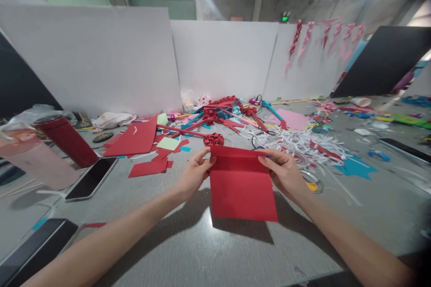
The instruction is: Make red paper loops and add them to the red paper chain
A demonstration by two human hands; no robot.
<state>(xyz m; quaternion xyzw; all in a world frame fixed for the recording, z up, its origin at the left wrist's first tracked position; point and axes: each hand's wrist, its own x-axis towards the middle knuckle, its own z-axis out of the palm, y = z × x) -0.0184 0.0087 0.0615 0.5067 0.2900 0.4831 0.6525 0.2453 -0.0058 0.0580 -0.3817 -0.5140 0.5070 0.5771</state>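
Observation:
A sheet of red paper (243,193) hangs between my two hands, raised above the grey table and casting a shadow on it. A crease runs across its upper part, with a narrow strip beyond the fold. My left hand (198,168) pinches the upper left edge between thumb and fingers. At the upper right edge, my right hand (284,170) holds the paper the same way, thumb on top. Just beyond the sheet lies a red paper flower (214,139) on a red stick.
Red paper sheets (134,138) and scraps lie left of centre. A phone (91,179), a red flask (67,140) and a pink bottle (42,161) stand or lie at the left. White paper shreds (303,143) are heaped at the right, near blue paper (357,167). White panels (222,60) border the back.

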